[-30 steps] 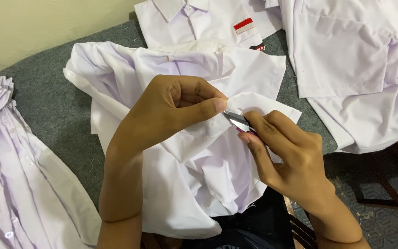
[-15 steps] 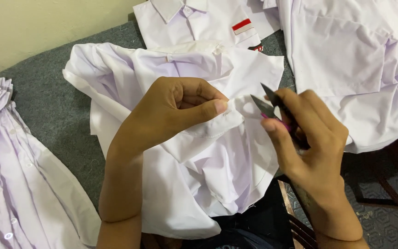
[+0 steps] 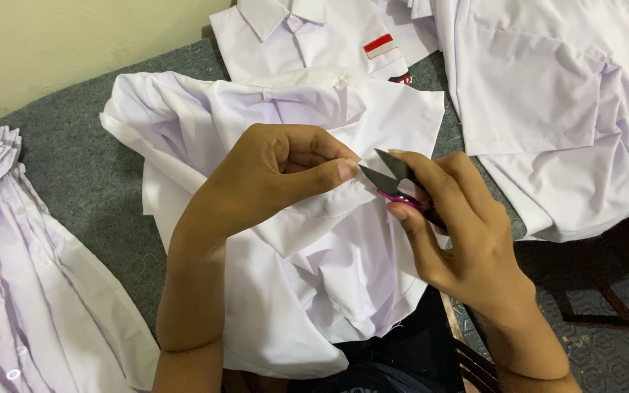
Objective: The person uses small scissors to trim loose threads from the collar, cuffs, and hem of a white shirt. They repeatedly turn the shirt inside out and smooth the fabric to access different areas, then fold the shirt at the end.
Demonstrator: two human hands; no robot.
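— So, what's spread out?
— White shirt (image 3: 293,240), crumpled on a grey surface (image 3: 96,167), between other shirts.
— The hands?
— Left hand (image 3: 278,175) is pinching a fold of it. Right hand (image 3: 460,233) is gripping small snips (image 3: 391,180), blades parted, just beside that thumb.

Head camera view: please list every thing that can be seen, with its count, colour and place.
white shirt in hand: one, white, centre, on the lap and grey surface
thread snips: one, dark blades, pink handle, in the right hand
folded shirt with red-and-white patch: one, white, top centre
spread shirts: white, count unclear, top right
stacked shirts: several, white, left edge
grey surface: one, grey, underneath
wall: cream, top left
left hand: pinching the shirt's hem
right hand: holding the snips
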